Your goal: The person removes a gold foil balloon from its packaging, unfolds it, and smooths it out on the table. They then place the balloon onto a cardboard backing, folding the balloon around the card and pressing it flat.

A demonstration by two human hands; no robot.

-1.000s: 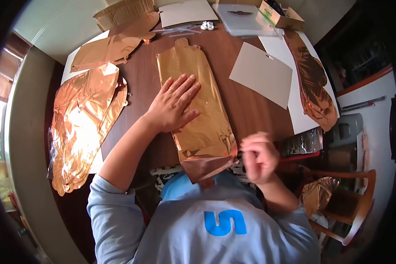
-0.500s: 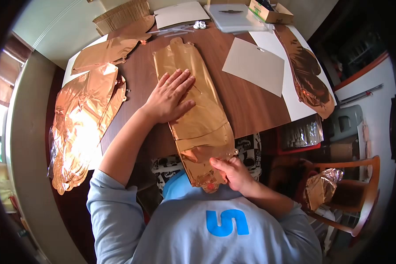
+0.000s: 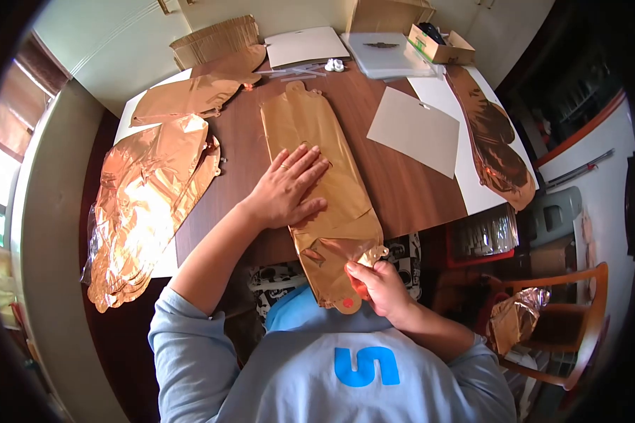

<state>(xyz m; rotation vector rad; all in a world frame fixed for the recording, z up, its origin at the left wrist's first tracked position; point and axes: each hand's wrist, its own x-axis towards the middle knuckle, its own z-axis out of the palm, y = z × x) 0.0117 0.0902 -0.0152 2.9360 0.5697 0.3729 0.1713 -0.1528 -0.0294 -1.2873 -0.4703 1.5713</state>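
Note:
A long folded gold foil sheet [image 3: 324, 141] lies on the brown table, its near end reaching over the table edge toward my body. My left hand [image 3: 287, 189] rests flat on the middle of the foil, fingers stretched out. At the foil's near right edge, my right hand [image 3: 379, 285] pinches the foil between thumb and fingers. A red spot shows on the rounded near tip of the foil.
Shiny copper foil pieces [image 3: 144, 204] cover the table's left side. A white card [image 3: 416, 130] and a dark copper foil [image 3: 497, 141] lie to the right. Plastic sleeves [image 3: 391, 56] and a small box [image 3: 441, 46] are at the back. A wooden chair [image 3: 596, 310] stands at right.
The view has shifted, so the table and foil appear lower. My left hand has slid slightly down the foil toward me. The foil's near end looks flatter, with its red spot more exposed.

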